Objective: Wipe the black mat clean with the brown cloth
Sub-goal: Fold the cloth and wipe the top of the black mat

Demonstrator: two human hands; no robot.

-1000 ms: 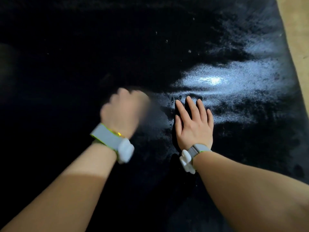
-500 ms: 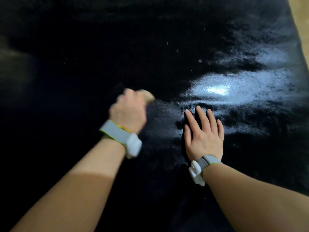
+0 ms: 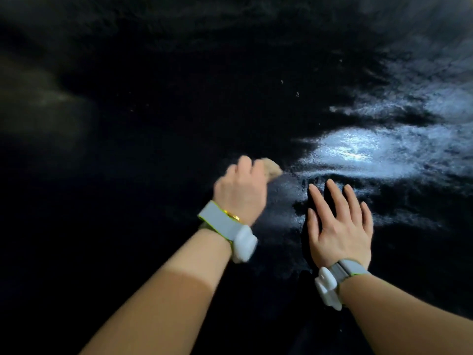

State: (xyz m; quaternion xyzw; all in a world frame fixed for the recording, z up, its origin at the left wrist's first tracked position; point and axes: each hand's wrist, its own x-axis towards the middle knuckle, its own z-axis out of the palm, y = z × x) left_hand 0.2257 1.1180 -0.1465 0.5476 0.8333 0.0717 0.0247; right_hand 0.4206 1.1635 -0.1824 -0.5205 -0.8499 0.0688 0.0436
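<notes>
Brown cloth (image 3: 271, 168) gripped in curled fingers of left hand (image 3: 240, 193) on black mat (image 3: 153, 124); right hand (image 3: 340, 226) pressed flat, fingers straight, slightly spread.

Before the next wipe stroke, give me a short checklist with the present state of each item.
1. Cloth held: ok, the left hand has its fingers curled round it, a brown end showing past them.
2. Cloth on the mat: cannot tell, the hand hides the contact.
3. Mat braced: ok, the right hand lies flat on it, fingers straight.
4. Hands apart: ok, a gap between them.
5. Specks left to wipe: not ok, small pale specks ahead of the cloth.
6. Wet sheen: not ok, still glistening right of the cloth.
</notes>
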